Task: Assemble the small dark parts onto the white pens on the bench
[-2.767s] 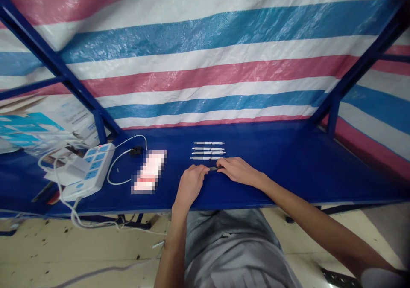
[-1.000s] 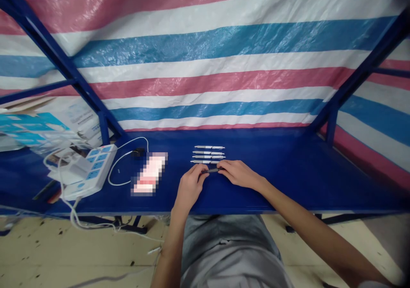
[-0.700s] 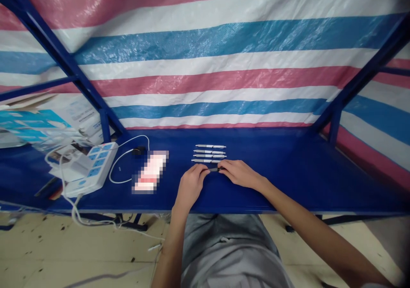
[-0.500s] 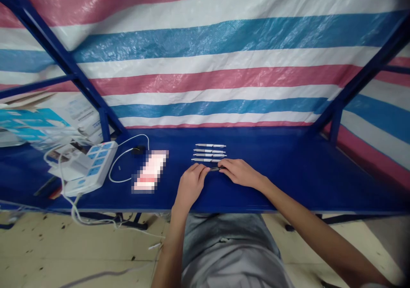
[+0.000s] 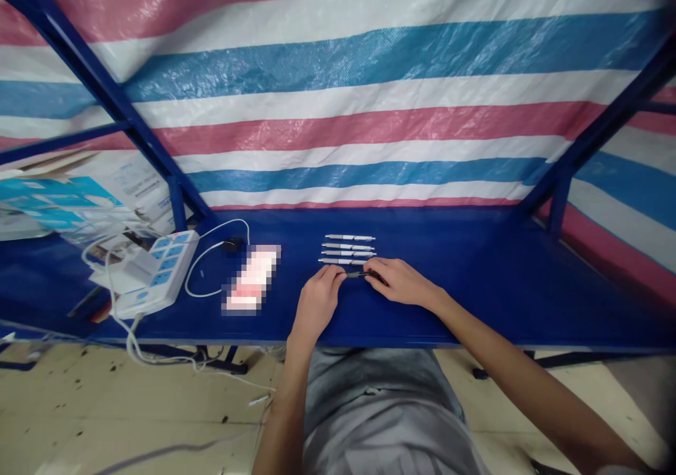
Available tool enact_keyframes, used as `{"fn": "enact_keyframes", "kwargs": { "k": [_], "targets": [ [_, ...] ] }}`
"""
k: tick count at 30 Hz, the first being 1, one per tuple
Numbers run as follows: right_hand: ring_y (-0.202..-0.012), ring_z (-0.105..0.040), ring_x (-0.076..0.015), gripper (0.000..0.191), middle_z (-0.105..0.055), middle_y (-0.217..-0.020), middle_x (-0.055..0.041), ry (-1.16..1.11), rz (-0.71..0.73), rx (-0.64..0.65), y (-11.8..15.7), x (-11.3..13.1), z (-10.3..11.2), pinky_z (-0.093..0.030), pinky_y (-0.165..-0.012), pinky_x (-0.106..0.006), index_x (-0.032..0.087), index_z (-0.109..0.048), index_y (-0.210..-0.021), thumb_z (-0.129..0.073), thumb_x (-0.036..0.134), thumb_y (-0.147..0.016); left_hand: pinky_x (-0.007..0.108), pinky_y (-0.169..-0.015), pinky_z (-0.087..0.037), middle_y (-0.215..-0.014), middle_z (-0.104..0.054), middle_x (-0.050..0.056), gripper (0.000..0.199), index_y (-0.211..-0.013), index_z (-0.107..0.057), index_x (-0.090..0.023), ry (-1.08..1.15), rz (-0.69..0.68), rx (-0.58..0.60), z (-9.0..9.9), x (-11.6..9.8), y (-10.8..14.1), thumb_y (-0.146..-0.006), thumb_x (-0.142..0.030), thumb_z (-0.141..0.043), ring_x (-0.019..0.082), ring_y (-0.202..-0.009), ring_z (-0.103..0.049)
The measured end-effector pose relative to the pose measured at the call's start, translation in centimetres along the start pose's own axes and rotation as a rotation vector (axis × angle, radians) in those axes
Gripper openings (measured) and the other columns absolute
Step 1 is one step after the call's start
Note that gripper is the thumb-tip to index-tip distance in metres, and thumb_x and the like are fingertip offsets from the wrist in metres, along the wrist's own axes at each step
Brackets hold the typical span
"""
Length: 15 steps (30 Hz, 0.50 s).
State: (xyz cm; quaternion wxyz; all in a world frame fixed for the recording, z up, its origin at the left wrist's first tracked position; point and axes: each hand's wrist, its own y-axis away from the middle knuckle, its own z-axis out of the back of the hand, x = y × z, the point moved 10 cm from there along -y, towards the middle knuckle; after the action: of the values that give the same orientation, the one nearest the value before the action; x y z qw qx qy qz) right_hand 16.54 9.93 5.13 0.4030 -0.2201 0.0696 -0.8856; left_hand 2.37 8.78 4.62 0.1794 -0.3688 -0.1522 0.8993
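Pen (image 5: 362, 274), slim and dark, between left hand (image 5: 318, 299) and right hand (image 5: 401, 282)

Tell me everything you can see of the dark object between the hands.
The dark object is a thin, straight, black-looking piece, too small to tell its exact kind or material. It lies roughly level over the blue table, pinched between the left hand and the right hand, just in front of four white pens.

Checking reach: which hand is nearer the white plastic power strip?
Left. The left hand sits right of the white plastic power strip; the right hand lies farther right.
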Motion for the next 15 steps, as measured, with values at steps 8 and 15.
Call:
{"fn": "enact_keyframes", "kwargs": {
  "k": [8, 15],
  "targets": [
    [-0.078, -0.064, -0.0189, 0.017, -0.069, -0.094, -0.0051, 0.006, 0.001, -0.013, 0.1, -0.1, 0.1, -0.042, -0.072, -0.029, 0.02, -0.057, -0.113, -0.047, 0.017, -0.1, 0.032, -0.092, -0.052, -0.107, -0.07, 0.004, 0.017, -0.109, -0.064, -0.024, 0.063, -0.058, -0.019, 0.3, -0.6, 0.0, -0.099, -0.018, -0.051, 0.02, -0.099, -0.068],
    [-0.076, -0.063, -0.0184, 0.018, -0.069, -0.097, -0.0061, 0.012, 0.042, 0.01, -0.9, 0.5, -0.4, -0.041, -0.07, -0.028, 0.019, -0.058, -0.112, -0.045, 0.018, -0.1, 0.029, -0.088, -0.053, -0.108, -0.071, 0.003, 0.018, -0.11, -0.065, -0.023, 0.106, -0.028, 0.028, 0.5, 0.0, 0.2, -0.097, -0.016, -0.055, 0.018, -0.097, -0.068]
  ]
}}
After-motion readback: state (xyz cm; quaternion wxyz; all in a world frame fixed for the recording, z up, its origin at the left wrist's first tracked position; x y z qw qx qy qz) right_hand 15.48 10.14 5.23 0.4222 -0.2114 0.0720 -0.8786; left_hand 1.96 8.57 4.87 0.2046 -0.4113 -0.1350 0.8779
